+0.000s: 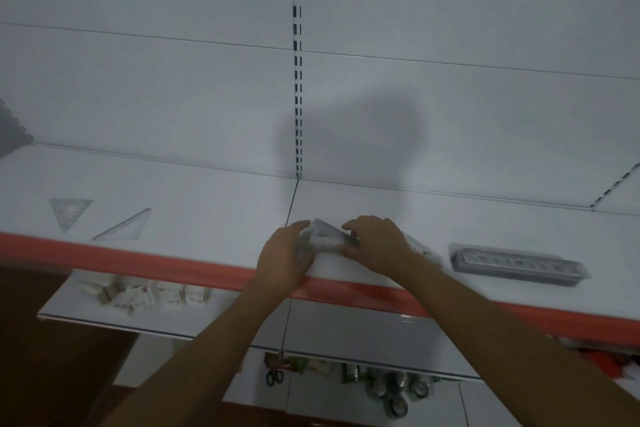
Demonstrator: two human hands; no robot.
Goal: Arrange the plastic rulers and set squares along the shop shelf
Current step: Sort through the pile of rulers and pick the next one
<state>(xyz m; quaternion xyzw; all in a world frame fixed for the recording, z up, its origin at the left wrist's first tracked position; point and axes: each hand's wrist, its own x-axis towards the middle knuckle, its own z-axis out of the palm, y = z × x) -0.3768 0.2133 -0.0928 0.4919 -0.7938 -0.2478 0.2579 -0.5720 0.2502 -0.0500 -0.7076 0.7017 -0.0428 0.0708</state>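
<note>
Both hands, left (285, 253) and right (375, 241), pinching clear set-square bundle (323, 237) near shelf (207, 191) front edge; likely light, stiff, slippery plastic; best gripped by edges.

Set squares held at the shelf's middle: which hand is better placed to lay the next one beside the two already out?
Probably the left hand: it grips the bundle on the side nearer the two set squares lying far left. The right hand would reach across.
</note>
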